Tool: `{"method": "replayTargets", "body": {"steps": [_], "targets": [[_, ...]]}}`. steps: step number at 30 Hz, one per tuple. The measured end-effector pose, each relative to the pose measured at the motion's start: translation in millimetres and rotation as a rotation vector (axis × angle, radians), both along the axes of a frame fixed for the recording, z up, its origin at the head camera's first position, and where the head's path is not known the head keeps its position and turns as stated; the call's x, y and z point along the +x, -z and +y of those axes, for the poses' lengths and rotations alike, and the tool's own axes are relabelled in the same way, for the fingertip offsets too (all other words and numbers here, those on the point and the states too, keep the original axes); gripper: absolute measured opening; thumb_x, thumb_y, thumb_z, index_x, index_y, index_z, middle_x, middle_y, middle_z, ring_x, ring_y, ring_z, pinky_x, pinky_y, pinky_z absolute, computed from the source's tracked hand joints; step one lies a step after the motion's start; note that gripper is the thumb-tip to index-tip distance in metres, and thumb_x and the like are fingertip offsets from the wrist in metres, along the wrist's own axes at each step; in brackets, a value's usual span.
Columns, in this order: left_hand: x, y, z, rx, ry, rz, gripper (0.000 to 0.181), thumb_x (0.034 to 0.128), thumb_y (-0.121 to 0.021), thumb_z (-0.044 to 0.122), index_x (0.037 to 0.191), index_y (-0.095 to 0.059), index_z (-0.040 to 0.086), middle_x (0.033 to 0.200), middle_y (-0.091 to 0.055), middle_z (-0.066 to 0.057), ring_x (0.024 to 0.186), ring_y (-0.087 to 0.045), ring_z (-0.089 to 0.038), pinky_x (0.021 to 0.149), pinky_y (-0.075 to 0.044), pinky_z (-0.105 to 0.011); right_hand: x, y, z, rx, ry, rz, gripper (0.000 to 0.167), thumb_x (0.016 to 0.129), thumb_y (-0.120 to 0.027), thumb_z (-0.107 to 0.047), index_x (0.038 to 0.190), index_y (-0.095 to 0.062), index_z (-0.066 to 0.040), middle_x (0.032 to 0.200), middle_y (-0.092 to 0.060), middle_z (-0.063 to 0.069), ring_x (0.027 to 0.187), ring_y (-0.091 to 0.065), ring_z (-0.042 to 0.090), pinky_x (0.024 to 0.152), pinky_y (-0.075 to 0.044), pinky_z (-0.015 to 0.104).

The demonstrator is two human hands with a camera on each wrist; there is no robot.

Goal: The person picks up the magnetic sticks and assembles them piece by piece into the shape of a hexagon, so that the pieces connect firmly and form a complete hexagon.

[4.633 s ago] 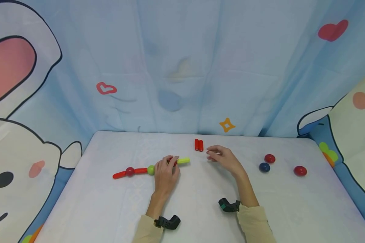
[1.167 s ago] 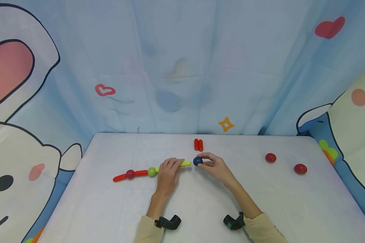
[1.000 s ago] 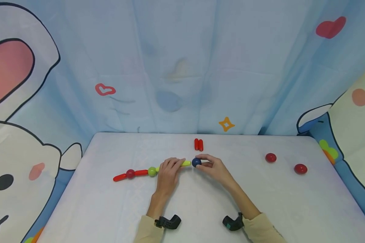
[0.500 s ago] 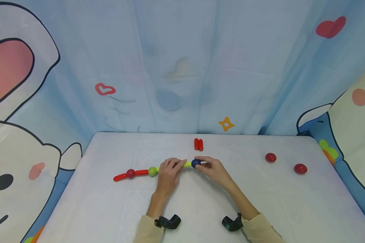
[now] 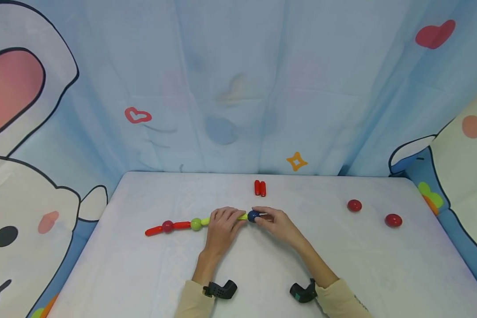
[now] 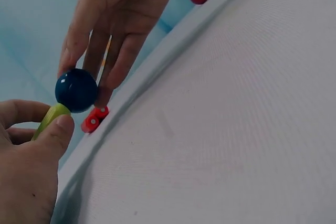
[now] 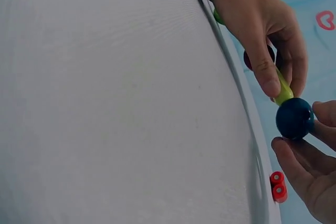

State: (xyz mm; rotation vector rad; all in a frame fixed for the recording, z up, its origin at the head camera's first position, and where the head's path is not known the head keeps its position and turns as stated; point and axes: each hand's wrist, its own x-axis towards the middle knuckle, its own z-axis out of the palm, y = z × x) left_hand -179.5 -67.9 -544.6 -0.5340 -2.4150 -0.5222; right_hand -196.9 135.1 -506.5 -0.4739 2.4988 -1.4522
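Fingers of the right hand (image 5: 276,222) pinch a glossy, dark-blue ball (image 5: 253,216), spread only as wide as the ball itself. Fingers of the left hand (image 5: 221,229) grip a slim yellow-green rod (image 6: 51,119), leaving its right end exposed. The ball lies to the left of the right palm, touching that rod end; seating depth cannot be determined. The rod's long axis runs left to right above the white table (image 5: 381,265), angled slightly toward the far edge at the ball. Ball-to-axis alignment appears to be the governing relation. The left hand lies between the ball and a lime-green ball (image 5: 196,224) farther left along roughly the same line
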Motion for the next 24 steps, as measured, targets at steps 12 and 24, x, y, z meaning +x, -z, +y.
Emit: {"method": "replayTargets", "body": {"steps": [12,24], "targets": [[-3.8,8.3,-5.8,-0.042,-0.11,0.008,0.024,0.0824,-0.075,0.012,0.103,-0.064,0.013,0.097,-0.071,0.001,0.096,-0.065,-0.016,0.104,-0.042,-0.044,-14.0,-11.8,17,0.065,0.057,-0.005,0.031,0.098,-0.057,-0.02,0.125,-0.062,-0.007,0.125,-0.066,0.013,0.111,-0.064,0.03,0.091,-0.055,0.039],[-4.6,6.9,1.8,-0.116,-0.157,-0.233,0.029,0.094,-0.059,0.02,0.122,-0.063,0.018,0.108,-0.062,-0.001,0.106,-0.056,-0.02,0.111,-0.031,-0.048,-23.3,-23.4,66,0.015,0.141,0.008,0.043,0.099,-0.053,-0.036,0.13,-0.057,-0.007,0.127,-0.064,0.017,0.11,-0.065,0.033,0.093,-0.054,0.04]]}}
